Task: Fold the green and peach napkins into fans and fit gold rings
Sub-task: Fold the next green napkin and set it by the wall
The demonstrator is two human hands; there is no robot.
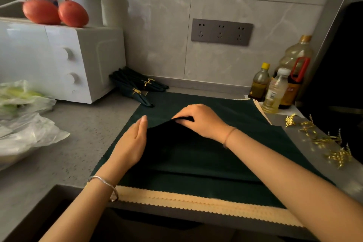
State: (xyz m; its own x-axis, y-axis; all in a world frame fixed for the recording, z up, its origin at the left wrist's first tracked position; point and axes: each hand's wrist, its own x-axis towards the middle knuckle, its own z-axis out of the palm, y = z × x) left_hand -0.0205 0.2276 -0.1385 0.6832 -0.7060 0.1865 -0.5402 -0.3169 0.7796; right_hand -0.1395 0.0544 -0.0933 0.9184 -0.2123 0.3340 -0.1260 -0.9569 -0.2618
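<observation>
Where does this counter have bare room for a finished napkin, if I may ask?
Bare counter lies between the plastic bags and the green napkin, before the microwave. A narrow strip follows the wall between the finished napkins and bottles. Gold rings crowd the right side.

The grey speckled countertop before me carries:
- at my left, plastic bags and a white microwave;
- beside the microwave, ringed green fans;
- at centre, a peach napkin stack under green cloth;
- at my right, loose gold rings, with bottles behind them.
</observation>
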